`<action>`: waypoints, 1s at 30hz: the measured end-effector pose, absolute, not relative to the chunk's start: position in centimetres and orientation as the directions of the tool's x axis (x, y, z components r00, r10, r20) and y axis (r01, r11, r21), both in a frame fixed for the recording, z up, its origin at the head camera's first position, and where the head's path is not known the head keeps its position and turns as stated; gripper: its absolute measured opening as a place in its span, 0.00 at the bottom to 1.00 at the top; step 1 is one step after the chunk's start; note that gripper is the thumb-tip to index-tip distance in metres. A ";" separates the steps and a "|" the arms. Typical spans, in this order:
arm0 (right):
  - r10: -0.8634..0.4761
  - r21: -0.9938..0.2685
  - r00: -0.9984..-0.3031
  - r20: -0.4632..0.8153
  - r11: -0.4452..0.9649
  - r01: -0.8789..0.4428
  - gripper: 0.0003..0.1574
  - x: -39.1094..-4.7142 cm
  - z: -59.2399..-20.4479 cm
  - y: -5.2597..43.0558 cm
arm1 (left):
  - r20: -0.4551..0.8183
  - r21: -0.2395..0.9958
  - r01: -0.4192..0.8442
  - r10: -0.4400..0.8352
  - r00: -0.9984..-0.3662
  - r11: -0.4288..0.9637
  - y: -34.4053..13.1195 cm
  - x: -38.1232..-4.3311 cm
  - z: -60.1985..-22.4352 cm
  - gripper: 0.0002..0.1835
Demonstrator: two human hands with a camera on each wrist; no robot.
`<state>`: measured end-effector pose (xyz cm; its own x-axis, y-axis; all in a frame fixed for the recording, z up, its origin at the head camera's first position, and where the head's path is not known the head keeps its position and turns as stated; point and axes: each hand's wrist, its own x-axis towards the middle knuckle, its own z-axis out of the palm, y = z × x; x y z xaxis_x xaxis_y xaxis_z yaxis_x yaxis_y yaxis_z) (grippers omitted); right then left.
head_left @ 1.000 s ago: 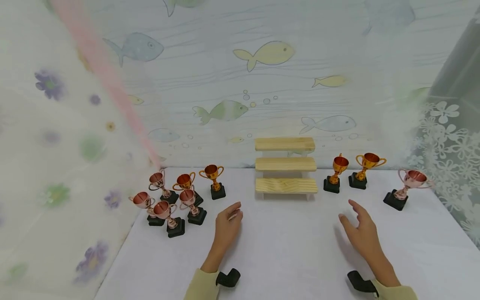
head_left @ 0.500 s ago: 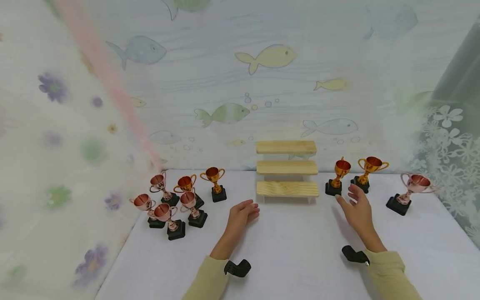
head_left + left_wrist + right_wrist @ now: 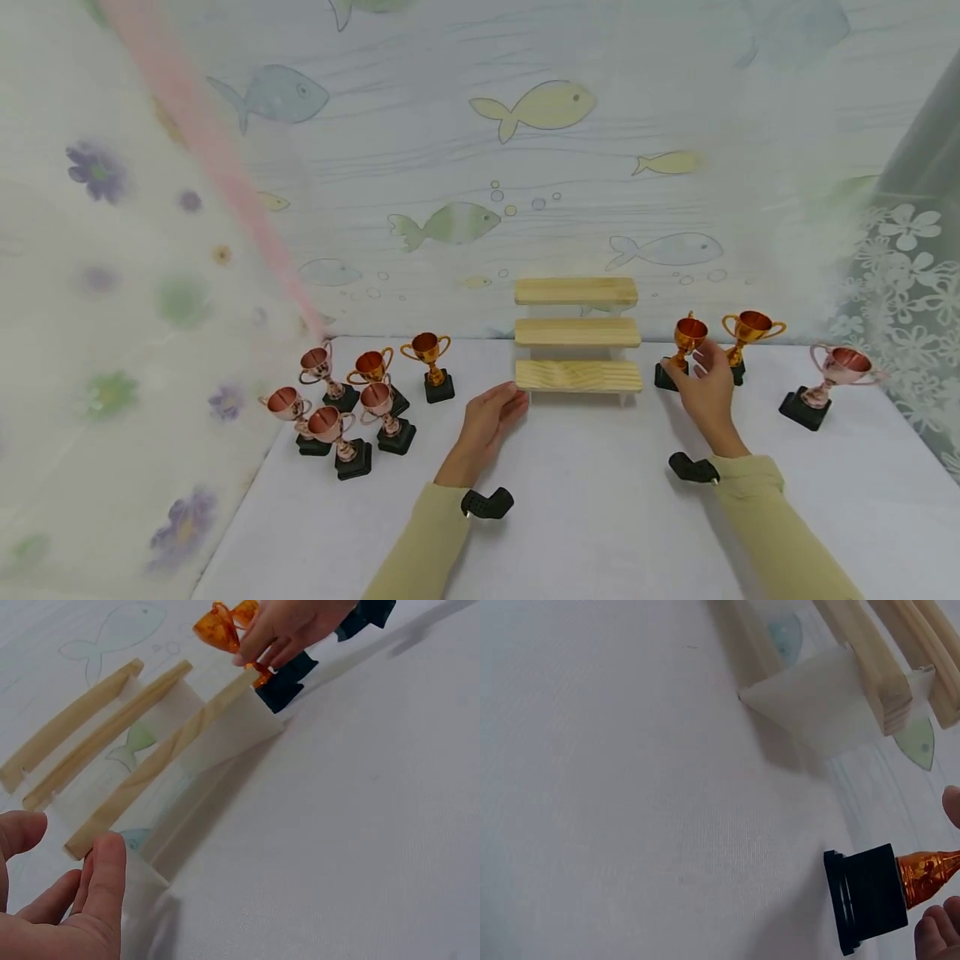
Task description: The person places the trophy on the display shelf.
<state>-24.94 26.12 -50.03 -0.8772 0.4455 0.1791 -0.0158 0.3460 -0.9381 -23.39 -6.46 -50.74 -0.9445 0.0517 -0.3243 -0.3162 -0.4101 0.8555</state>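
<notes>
My left hand (image 3: 487, 422) is at the left end of a three-step wooden display stand (image 3: 577, 377). In the left wrist view its fingertips (image 3: 110, 851) are at the end of the lowest step, with the thumb apart. My right hand (image 3: 708, 392) reaches around a small gold trophy cup (image 3: 689, 334) on a black base, right of the stand. From the right wrist, the cup's stem (image 3: 926, 876) lies between thumb and fingers, with a gap at the thumb. The base is upright on the table; the cup's upper part is out of that view.
Right of my right hand stand another gold trophy (image 3: 752, 327), partly hidden by it, and a rose-gold trophy (image 3: 847, 367). Several gold and rose-gold trophies cluster on the left, near one gold trophy (image 3: 425, 348). A fish-print curtain (image 3: 420, 150) hangs behind the white-covered table (image 3: 585, 500).
My right hand has moved forward to the nearer gold trophy on the right, its fingers now around it. My left hand has moved right and forward to the stand's left end.
</notes>
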 end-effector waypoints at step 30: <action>0.629 -0.929 -0.685 0.368 0.271 -0.250 0.26 -26.6 -50.0 24.8 | -0.350 0.836 -0.292 -0.043 -0.936 -0.465 -5.1 -25.1 -51.3 0.20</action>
<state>-26.56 24.85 -50.01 -0.6848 0.6292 0.3678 -0.2503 0.2710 -0.9295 -25.13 -5.10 -51.29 -0.9357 -0.0427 -0.3503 -0.2918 -0.4646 0.8360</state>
